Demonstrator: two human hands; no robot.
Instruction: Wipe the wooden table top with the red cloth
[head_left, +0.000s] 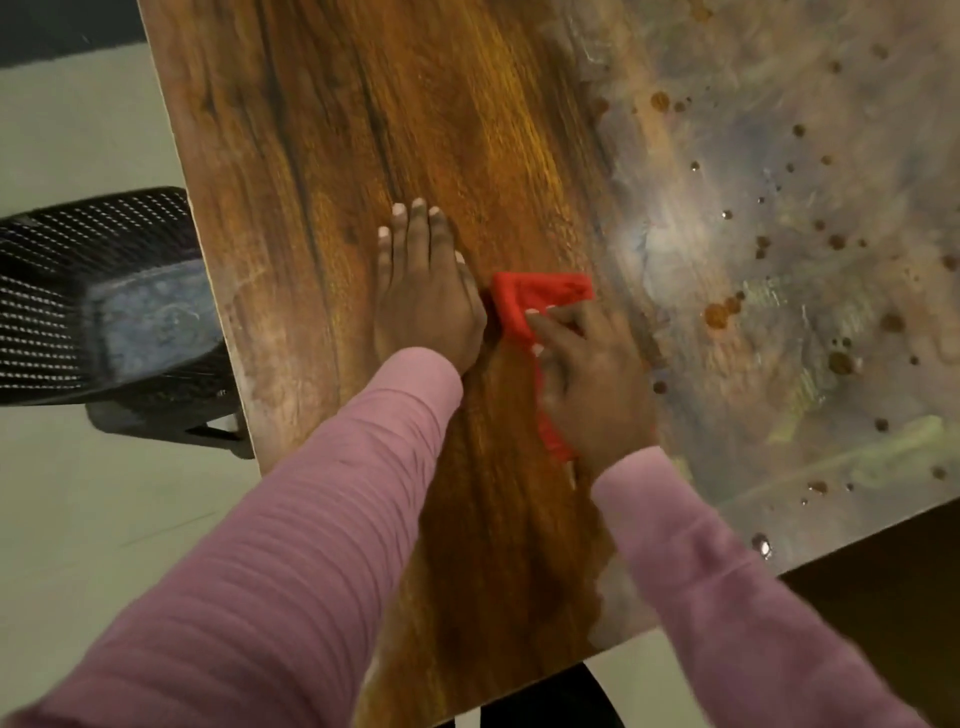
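The left hand is laid flat on the wooden table top, fingers straight and close together, nothing held; it is released. Just to its right the red cloth is spread on the wood near the middle of the table; only its far corner is shown clear, the rest being covered by the right hand. That hand is smeared by blur, so it cannot be told whether the cloth is gripped or only pressed. Both forearms are covered by pink sleeves, cut off at the lower edge. The right part of the top is veiled by a grey, glaring film dotted with brown drops; its nature cannot be made out. A black mesh chair is partly hidden behind the table's left edge.
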